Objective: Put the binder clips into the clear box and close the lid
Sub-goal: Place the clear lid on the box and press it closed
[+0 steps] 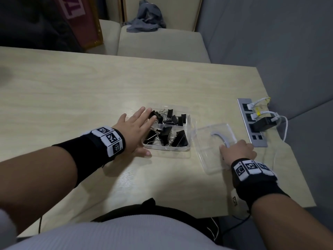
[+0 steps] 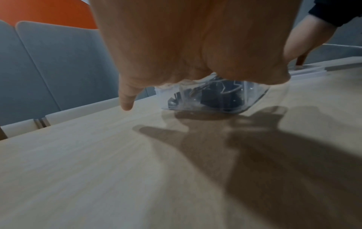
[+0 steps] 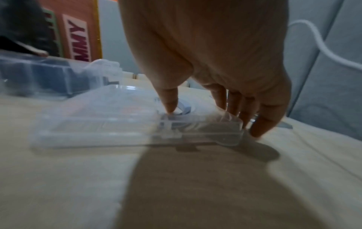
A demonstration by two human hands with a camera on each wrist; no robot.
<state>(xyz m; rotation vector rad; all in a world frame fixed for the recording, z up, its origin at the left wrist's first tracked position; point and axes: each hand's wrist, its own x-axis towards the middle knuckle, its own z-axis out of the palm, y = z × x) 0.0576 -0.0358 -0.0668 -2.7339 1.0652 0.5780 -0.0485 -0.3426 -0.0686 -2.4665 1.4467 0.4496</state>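
Note:
A clear box [image 1: 167,148] sits open mid-table in the head view, and several black binder clips [image 1: 180,139] lie in its compartments. My left hand [image 1: 144,134] lies flat over the box's left side, fingers straight, with the fingertips touching a clip at the far left corner. In the left wrist view the box [image 2: 252,99] and its clips [image 2: 215,96] show under my palm. The clear lid [image 1: 209,157] lies on the table right of the box. My right hand [image 1: 236,148] pinches the lid [image 3: 98,124], thumb [image 3: 170,103] on top and fingers curled at its right edge.
A metal socket panel [image 1: 242,103] is set into the table near its right edge, with a black adapter [image 1: 264,124] and white cables plugged in. Behind the table stands a beige seat with a grey cloth [image 1: 146,17] on it. Grey padded walls close off the right side.

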